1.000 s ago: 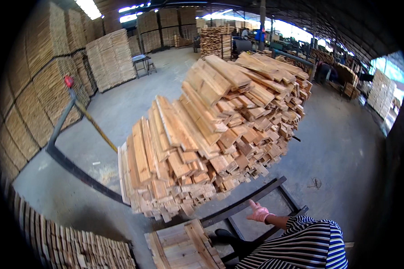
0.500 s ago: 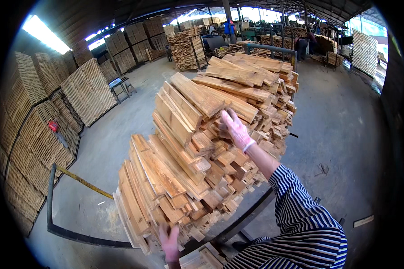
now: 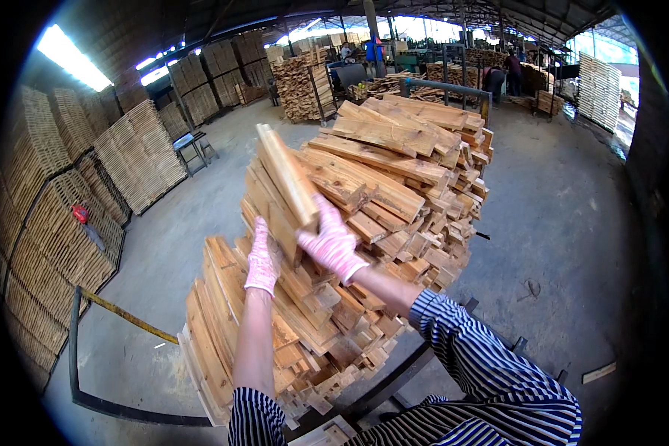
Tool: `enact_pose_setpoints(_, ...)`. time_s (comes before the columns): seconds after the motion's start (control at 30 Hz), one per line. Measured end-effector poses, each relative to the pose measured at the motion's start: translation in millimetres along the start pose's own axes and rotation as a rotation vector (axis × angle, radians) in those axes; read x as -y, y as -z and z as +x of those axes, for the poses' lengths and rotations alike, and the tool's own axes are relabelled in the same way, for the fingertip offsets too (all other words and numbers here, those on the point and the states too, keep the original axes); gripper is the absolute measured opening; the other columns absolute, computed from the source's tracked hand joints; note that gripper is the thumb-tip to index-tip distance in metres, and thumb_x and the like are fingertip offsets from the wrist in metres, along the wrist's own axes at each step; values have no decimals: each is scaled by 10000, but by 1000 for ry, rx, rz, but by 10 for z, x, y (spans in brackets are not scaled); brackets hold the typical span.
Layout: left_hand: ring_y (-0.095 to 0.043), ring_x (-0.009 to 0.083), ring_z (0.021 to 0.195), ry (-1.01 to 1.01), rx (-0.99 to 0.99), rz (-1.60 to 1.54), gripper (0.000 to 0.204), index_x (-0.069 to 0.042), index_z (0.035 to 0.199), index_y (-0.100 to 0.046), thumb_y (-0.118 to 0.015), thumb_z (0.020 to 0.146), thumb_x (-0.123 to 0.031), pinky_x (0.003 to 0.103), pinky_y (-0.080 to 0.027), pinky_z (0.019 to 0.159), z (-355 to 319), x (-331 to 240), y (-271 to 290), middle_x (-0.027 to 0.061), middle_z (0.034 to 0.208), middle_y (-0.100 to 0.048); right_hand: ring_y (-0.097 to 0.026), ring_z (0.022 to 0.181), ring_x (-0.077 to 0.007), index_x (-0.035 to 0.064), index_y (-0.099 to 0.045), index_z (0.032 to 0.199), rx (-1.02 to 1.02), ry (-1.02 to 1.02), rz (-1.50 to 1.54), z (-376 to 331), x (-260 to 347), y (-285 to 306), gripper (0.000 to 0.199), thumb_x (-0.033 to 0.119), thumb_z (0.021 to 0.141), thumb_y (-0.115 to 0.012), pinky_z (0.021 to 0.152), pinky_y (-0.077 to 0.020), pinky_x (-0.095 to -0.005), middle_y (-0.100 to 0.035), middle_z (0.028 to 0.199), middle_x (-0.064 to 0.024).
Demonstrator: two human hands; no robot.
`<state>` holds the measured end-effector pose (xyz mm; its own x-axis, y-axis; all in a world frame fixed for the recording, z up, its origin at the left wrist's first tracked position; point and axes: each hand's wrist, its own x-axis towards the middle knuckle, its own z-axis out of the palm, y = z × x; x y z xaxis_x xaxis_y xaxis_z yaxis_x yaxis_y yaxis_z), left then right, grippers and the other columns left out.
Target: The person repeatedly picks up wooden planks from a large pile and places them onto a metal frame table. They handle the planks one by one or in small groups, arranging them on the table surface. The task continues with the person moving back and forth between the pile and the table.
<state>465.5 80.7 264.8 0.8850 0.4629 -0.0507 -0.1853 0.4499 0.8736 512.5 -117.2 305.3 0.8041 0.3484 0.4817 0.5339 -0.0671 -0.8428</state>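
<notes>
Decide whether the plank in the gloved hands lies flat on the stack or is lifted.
Lifted and tilted: the plank rises above the stack, right hand gripping its lower end.
</notes>
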Motion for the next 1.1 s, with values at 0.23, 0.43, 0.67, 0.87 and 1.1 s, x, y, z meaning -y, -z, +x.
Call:
enact_pose_setpoints(0.23,-653,373,1122,123,166,-57,745,-41,1424,-491,-638,914,-564,541,-550,973,-53,-424,-172,191,1303,-632,-566,1246,-416,130,-367,1520,393,378,-354,89,301,217,926,477,777,-798,1047,-478,-437,-511,1409,-295)
enact_pose_setpoints(0.43,-681,361,1060,82,63,60,664,-51,1362,-559,-676,863,-473,534,-574,909,-67,-413,-171,170,1250,-666,-515,1331,-391,-77,-305,1505,387,-201,33,613,-286,-293,1086,765,855,-526,1087,-425,-396,-482,1451,-317)
enact_pose_setpoints(0.67,-674,278,816,114,0,-227,539,-150,1155,-665,-650,846,-592,441,-571,703,-477,-52,137,62,968,-699,-512,1329,-408,-81,-239,1529,520,-150,-57,213,62,-331,1104,735,857,-556,1085,-433,-395,-455,1462,-332)
enact_pose_setpoints(0.87,-598,240,788,250,13,-145,471,-169,1063,-609,-559,894,-606,403,-495,631,-1835,212,-69,32,930,-619,-492,1332,-405,38,-248,1558,756,-126,-331,-493,323,251,1131,740,776,-663,1067,-448,-459,-474,1447,-294)
enact_pose_setpoints(1.1,-544,286,1076,242,-200,31,538,-75,1301,-493,-621,928,-441,423,-466,890,-2913,300,-865,122,1200,-560,-441,1392,-403,-1,-81,1589,649,-412,233,-1186,-96,743,1316,754,727,-728,1133,-375,-411,-415,1490,-342)
